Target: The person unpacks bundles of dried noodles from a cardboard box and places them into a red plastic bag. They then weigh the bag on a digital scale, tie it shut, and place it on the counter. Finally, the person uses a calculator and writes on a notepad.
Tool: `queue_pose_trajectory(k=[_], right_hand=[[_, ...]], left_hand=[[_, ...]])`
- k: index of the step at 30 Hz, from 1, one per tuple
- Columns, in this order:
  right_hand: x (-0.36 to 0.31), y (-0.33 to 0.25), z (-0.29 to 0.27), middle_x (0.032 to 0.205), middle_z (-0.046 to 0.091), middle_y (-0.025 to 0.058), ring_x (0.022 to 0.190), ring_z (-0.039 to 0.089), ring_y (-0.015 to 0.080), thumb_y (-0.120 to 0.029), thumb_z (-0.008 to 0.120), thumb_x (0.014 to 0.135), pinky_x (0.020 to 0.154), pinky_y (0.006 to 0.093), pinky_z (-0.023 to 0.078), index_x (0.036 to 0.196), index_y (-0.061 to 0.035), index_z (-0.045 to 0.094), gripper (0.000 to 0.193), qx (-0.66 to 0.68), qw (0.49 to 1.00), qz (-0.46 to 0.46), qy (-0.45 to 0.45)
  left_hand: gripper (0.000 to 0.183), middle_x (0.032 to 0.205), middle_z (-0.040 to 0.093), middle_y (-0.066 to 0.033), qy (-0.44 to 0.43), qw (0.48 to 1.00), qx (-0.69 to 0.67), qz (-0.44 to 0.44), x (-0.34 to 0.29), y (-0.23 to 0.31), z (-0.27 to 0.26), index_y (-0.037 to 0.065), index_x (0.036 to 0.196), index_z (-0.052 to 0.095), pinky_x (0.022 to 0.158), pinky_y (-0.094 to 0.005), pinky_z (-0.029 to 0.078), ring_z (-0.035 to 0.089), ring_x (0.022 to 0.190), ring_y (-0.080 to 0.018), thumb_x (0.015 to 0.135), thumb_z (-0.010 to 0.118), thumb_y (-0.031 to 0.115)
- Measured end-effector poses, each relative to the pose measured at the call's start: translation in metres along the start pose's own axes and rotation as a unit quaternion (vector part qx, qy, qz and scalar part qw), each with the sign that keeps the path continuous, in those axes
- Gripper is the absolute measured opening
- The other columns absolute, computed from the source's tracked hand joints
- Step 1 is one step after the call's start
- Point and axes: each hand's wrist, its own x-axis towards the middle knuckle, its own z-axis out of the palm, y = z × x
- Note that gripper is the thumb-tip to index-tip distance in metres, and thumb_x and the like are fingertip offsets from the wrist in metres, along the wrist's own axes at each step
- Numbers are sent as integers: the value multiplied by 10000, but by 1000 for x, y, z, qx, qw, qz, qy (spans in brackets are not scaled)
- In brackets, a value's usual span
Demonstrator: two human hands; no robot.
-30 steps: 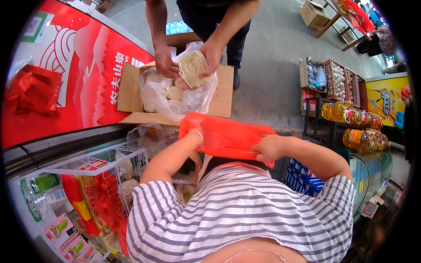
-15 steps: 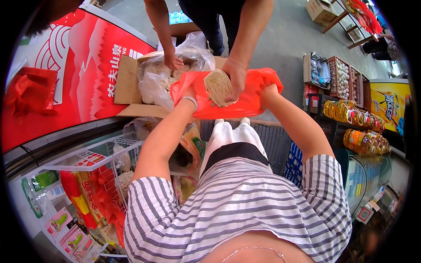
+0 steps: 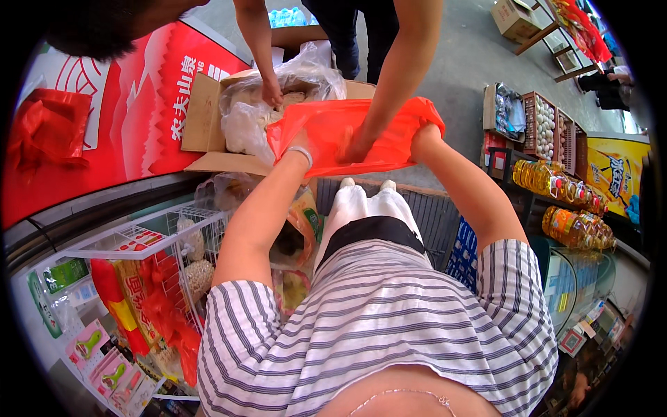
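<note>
- We are holding the red bag (image 3: pixel 332 113) open, just right of the cardboard box (image 3: pixel 201 113).
- Our left hand (image 3: pixel 299 142) and right hand (image 3: pixel 424 140) are clutching opposite sides, well apart.
- Between them, a co-worker's hand (image 3: pixel 356 146) is reaching into the bag.

- At the left, a broad red-and-white printed surface (image 3: pixel 135 115), with a crumpled red bag (image 3: pixel 50 128) lying on it.
- Near left, a white wire rack (image 3: pixel 197 229), and beside it a yellow-and-red package (image 3: pixel 132 306).
- Nearer still on the left, carded green-handled tools (image 3: pixel 87 344).
- At the far side, a pack of pale-blue bottles (image 3: pixel 288 17).
- Far right, a brown carton (image 3: pixel 515 21) next to a wooden table (image 3: pixel 538 40) bearing red cloth (image 3: pixel 585 31).
- On the right, white eggs (image 3: pixel 545 125) in a crate, then two rows of golden oil bottles (image 3: pixel 556 182) near a yellow printed panel (image 3: pixel 610 163).
- Near right, blue printed packs (image 3: pixel 461 254) and a curved glass case (image 3: pixel 577 278).
</note>
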Motion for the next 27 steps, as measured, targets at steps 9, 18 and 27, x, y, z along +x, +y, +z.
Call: queue_pose_trajectory(k=[9, 18, 27], right_hand=[[6, -12, -2, 1279, 522, 7, 1248, 390, 233, -572, 432, 836, 1016, 416, 260, 1201, -161, 579, 569, -22, 999, 12, -20], [19, -25, -7, 1222, 559, -12, 1235, 376, 266, -570, 414, 838, 1010, 434, 265, 1138, -155, 620, 552, 10, 1000, 21, 20], [-11, -19, -38, 1113, 617, 42, 1095, 530, 226, -516, 472, 812, 830, 372, 455, 1064, -134, 647, 490, 85, 994, 34, 64]], left_hand=[[622, 1431, 265, -152, -13, 962, -269, 47, -23, -3, -24, 28, 1382, 264, 1093, -381, 188, 251, 1329, -295, 856, 462, 293], [654, 1424, 287, -139, -37, 997, -10, -67, -42, -25, -5, 18, 1384, 250, 1088, -366, 211, 251, 1330, -283, 844, 496, 294], [648, 1400, 332, -140, -44, 985, -151, -71, -127, -55, -119, 12, 1370, 270, 1075, -356, 246, 283, 1315, -269, 835, 524, 275]])
